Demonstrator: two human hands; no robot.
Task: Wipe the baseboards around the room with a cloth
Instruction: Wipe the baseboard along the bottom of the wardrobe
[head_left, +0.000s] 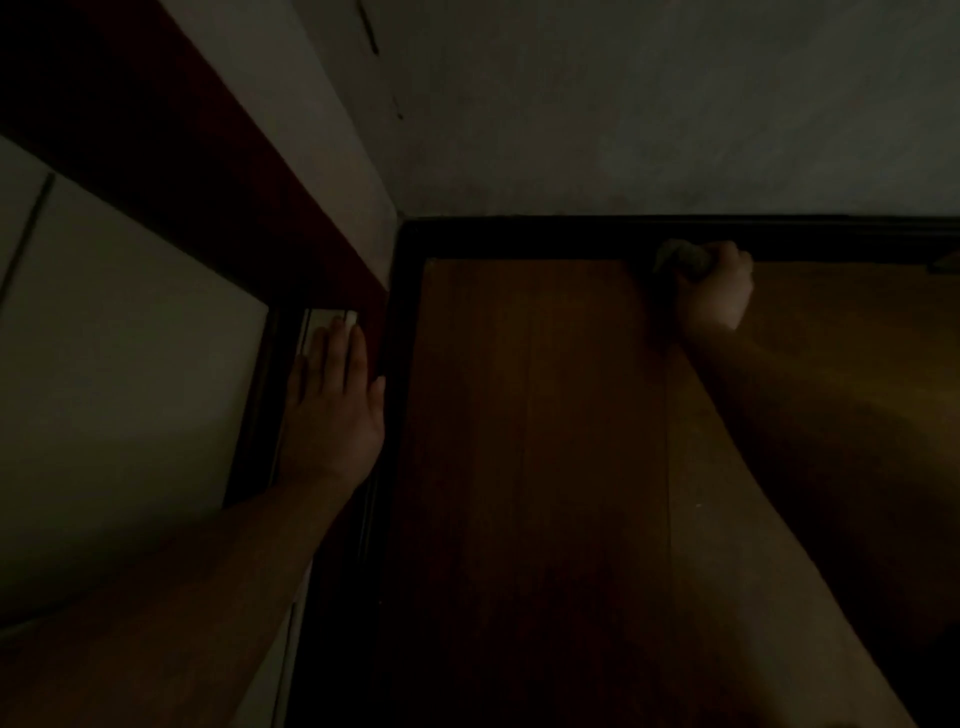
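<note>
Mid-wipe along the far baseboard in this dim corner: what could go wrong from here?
1. The scene is very dark, so dust left on the dark baseboard may go unnoticed.
2. The right hand grips only a small wad of cloth; knuckles might scrape the wall or floor.
3. The left hand rests flat by the side trim; weight on it could slip.

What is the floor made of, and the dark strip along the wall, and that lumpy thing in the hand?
Floor: looks like wood planks, brown with long seams.
Baseboard: dark, smooth, maybe painted wood; too dim to tell.
Cloth: soft, pale fabric, bunched in the right hand.
</note>
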